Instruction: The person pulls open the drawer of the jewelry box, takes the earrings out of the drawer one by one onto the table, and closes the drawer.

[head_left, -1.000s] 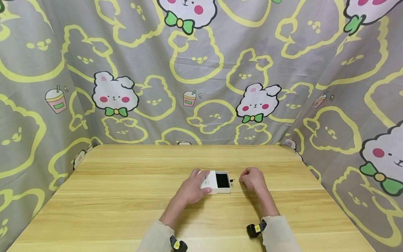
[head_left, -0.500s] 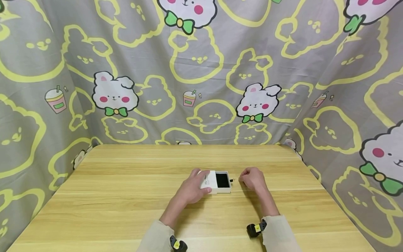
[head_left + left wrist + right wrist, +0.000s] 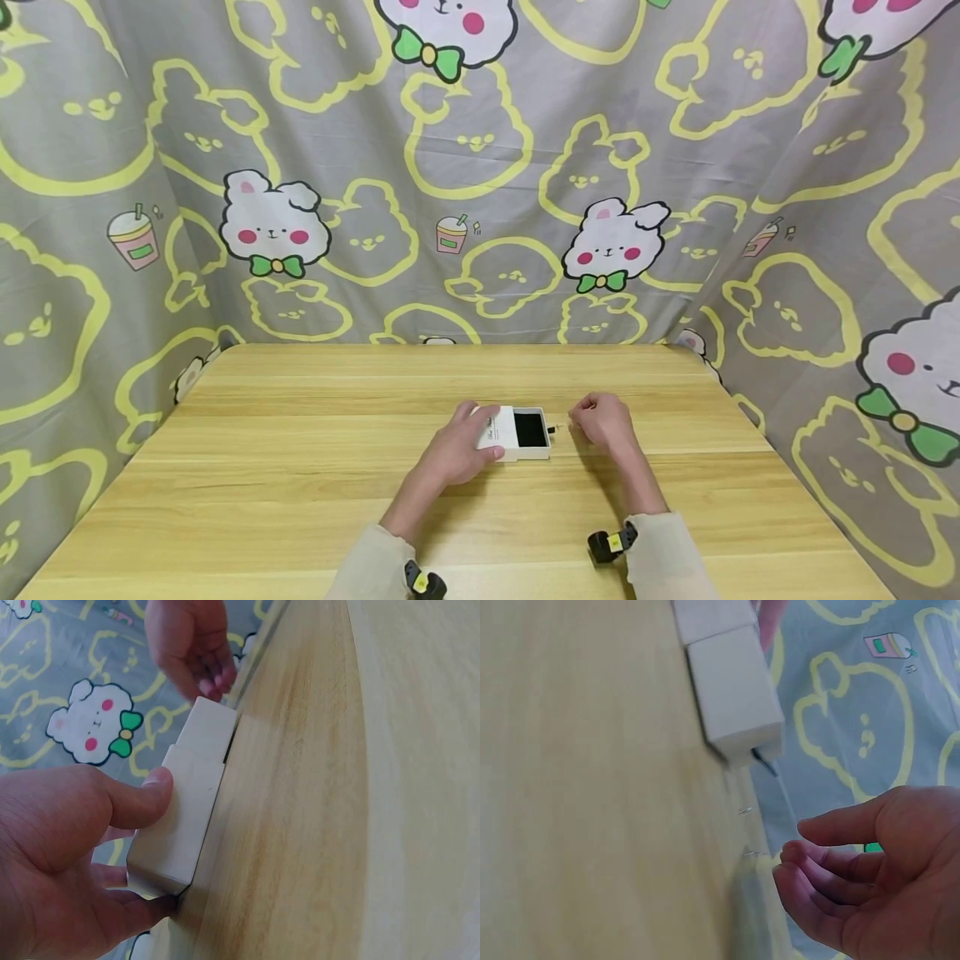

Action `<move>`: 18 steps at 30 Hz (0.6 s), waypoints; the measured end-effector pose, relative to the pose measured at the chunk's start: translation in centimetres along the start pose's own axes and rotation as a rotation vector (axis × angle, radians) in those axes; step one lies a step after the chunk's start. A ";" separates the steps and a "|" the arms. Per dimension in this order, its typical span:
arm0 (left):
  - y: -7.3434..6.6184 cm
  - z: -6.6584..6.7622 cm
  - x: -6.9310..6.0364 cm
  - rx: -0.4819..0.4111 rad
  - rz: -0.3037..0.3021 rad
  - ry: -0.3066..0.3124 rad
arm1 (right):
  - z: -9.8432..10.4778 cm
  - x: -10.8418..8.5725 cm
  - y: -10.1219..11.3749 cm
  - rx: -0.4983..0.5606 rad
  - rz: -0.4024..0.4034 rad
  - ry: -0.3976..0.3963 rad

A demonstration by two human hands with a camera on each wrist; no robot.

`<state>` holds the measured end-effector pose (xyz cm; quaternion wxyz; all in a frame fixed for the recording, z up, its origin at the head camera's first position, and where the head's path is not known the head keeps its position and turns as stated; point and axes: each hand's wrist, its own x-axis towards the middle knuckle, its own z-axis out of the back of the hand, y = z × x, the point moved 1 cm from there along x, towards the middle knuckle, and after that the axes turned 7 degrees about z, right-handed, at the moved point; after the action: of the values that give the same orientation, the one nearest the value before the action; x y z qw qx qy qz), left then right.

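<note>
A small white sliding box (image 3: pixel 503 433) with dark lettering lies on the table. Its inner tray (image 3: pixel 532 432) is pulled partly out to the right, showing a black lining. A short black ribbon pull (image 3: pixel 764 762) sticks out from the tray's end. My left hand (image 3: pixel 461 446) grips the sleeve between thumb and fingers. My right hand (image 3: pixel 602 421) hovers just right of the box, its fingers loosely curled. Thumb and forefinger stand slightly apart, with nothing visible between them. Two tiny shiny pieces lie near its fingertips, a nearer piece (image 3: pixel 754 853) and a farther piece (image 3: pixel 744 811); their kind is too small to tell.
The wooden table (image 3: pixel 300 500) spreads out around both hands. A grey curtain (image 3: pixel 345 150) with cartoon rabbits closes off the back and both sides. A black wrist camera (image 3: pixel 606 547) sits at the right cuff, another wrist camera (image 3: pixel 425 582) at the left.
The right hand has shifted very slightly up and to the left, its fingertips parting a little from the table. The left hand and the box have stayed in place.
</note>
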<state>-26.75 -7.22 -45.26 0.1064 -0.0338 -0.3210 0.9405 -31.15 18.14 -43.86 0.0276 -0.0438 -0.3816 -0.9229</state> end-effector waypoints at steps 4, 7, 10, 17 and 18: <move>0.0 0.0 0.0 0.003 -0.005 -0.002 | 0.2 0.0 0.5 0.012 0.021 0.014; 0.0 0.0 0.1 0.002 -0.006 -0.006 | 0.3 -0.1 0.9 0.072 0.021 0.037; 0.0 -0.1 0.1 -0.002 -0.003 -0.006 | 0.4 -0.2 1.3 0.142 0.011 0.063; 0.0 -0.1 0.0 -0.004 0.000 -0.002 | 0.1 -0.5 2.1 0.212 -0.014 0.116; 0.0 0.0 0.0 -0.005 0.000 -0.001 | 0.0 -0.5 2.2 0.214 -0.015 0.125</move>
<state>-26.74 -7.18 -45.27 0.1061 -0.0336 -0.3234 0.9397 -30.45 16.59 -42.34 0.0490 0.0198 -0.4756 -0.8781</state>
